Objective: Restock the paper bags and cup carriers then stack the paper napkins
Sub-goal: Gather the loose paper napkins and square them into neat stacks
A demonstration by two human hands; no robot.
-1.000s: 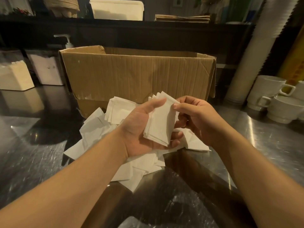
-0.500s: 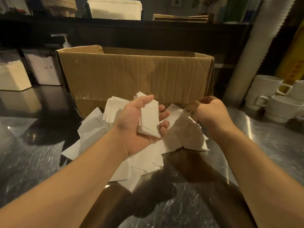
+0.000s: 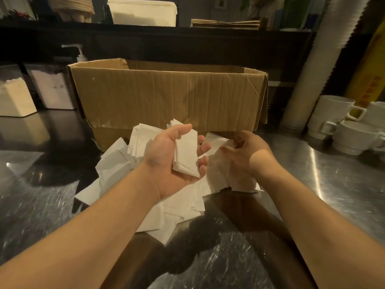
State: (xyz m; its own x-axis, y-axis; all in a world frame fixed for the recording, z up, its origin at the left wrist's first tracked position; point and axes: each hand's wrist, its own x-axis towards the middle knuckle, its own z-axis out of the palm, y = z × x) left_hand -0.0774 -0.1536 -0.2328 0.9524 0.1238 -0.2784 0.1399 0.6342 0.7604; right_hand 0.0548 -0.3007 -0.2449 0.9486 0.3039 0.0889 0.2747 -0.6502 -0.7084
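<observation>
Left hand [image 3: 173, 161] palm up, thumb and curled fingers gripping a small stack of napkins [image 3: 186, 155]. Right hand [image 3: 243, 151] over the loose napkin pile [image 3: 166, 209], fingers curled; grip unclear. Pile lies mid-counter [image 3: 343, 184], just before a cardboard box [image 3: 166, 94].

One cardboard box [image 3: 166, 97] stands on the worktop [image 3: 343, 184]. Two hands show: the left hand [image 3: 168, 161] with one small stack of napkins [image 3: 186, 154], and the right hand [image 3: 245, 155]. One loose heap of napkins [image 3: 177, 209] lies in front of the box, too jumbled to count singly. Three white mugs [image 3: 333, 115] at the right. Two white blocks [image 3: 14, 99] at the left, one pump bottle [image 3: 80, 54] behind, one tall cup column [image 3: 318, 59].
</observation>
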